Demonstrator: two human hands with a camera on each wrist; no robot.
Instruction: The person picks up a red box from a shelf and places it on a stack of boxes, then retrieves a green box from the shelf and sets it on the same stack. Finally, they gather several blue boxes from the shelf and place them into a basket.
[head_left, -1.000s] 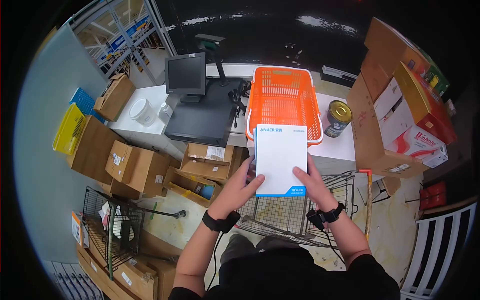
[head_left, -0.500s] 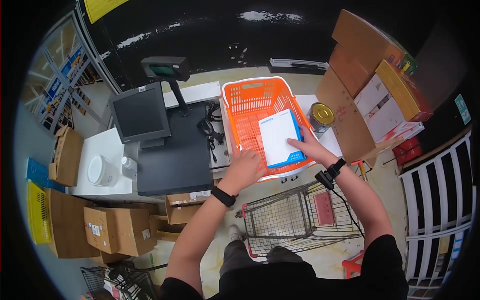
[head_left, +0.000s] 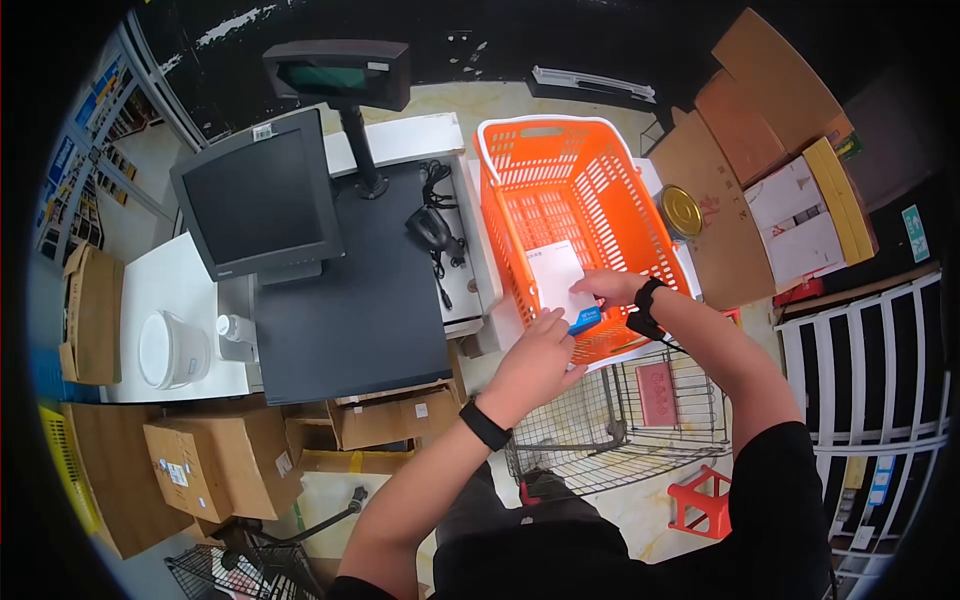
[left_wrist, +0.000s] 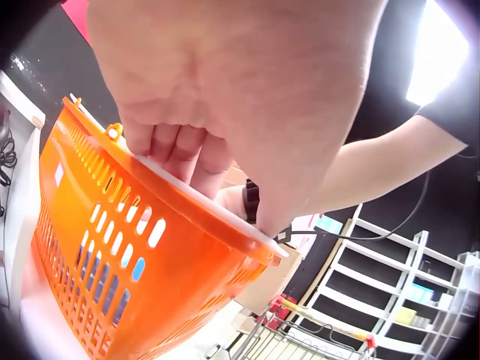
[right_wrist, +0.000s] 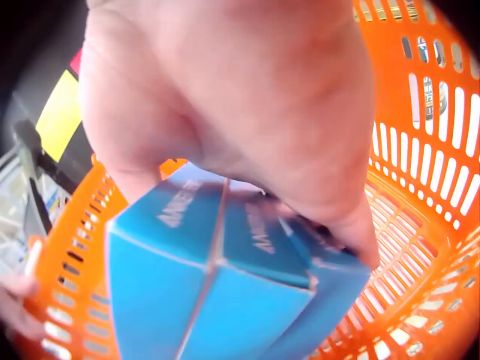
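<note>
Blue-and-white ANKER boxes (head_left: 553,272), pressed together in a stack, stand tilted inside an orange plastic basket (head_left: 600,142) on the counter. My right hand (head_left: 612,288) reaches in over the right side and grips the stack from above. In the right wrist view the blue ends of the boxes (right_wrist: 161,289) show below the palm, with most of the fingers hidden behind them. At the basket's front left corner, my left hand (head_left: 530,368) holds the rim. Its fingers (left_wrist: 184,154) bend over the edge to the inner side, as the left wrist view shows.
Right of the basket stands a gold-lidded can (head_left: 681,211), with cardboard boxes (head_left: 725,220) beyond. On the left are a monitor (head_left: 262,200), a scanner (head_left: 430,230) with cables, a white tub (head_left: 172,350) and a bottle (head_left: 236,335). A shopping cart (head_left: 570,450) stands below the counter.
The boxes went from both hands in front of the basket to down inside it, held by the right hand. My left hand let go of them and moved to the rim. The head view shifted.
</note>
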